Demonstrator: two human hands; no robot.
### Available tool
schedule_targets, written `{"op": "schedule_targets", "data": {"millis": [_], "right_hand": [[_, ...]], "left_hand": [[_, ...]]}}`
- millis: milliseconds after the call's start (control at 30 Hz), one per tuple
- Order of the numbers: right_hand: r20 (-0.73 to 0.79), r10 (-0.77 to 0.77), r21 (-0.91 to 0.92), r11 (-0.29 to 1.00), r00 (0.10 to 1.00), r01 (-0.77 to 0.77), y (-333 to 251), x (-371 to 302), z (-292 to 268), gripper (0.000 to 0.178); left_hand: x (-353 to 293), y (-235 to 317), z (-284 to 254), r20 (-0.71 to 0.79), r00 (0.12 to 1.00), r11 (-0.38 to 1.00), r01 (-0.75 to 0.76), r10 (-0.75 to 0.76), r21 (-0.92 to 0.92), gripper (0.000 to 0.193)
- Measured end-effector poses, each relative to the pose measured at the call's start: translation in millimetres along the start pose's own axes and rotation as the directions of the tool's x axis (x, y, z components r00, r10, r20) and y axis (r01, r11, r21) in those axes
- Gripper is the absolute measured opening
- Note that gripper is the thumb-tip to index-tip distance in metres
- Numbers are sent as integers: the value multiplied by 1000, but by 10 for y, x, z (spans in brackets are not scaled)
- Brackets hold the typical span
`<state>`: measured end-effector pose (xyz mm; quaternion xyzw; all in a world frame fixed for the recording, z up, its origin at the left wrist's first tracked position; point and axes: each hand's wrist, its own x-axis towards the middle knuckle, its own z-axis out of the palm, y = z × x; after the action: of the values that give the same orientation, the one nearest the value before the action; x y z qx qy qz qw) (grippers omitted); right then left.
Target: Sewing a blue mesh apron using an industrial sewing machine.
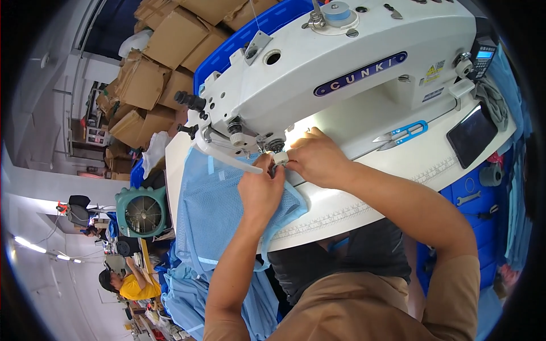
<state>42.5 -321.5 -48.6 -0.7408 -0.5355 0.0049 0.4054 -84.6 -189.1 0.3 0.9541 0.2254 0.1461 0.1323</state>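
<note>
A white sewing machine (364, 74) fills the upper middle, its lamp lighting the spot around the needle. Light blue mesh fabric (213, 210) lies on the white sewing table and hangs over its front edge on the left. My left hand (260, 190) is closed, its fingertips pinched on the fabric's edge just in front of the needle area. To its right my right hand (317, 158) has thumb and fingers drawn together near the presser foot. What lies between those fingertips is hidden behind the machine's head and a white round knob (280, 158).
Blue-handled thread snips (402, 135) and a dark phone (473, 135) lie on the right of the table (352, 210). More blue fabric (187, 295) is piled below left. A green fan (142, 212), cardboard boxes (170, 42) and a person in yellow (139, 284) are farther left.
</note>
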Motion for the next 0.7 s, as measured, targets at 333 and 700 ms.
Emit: {"op": "schedule_targets", "data": {"millis": [333,700], "right_hand": [[-134,74,38,997,988,-70,72,-6,-40,15],[-34,140,-16,990,990,-140,-17,-12,45,17]], "left_hand": [[8,-112,-8,91,993,978,86,-70,-189,15],[109,-218,-53,175,977,888,186,-122,-420,13]]}}
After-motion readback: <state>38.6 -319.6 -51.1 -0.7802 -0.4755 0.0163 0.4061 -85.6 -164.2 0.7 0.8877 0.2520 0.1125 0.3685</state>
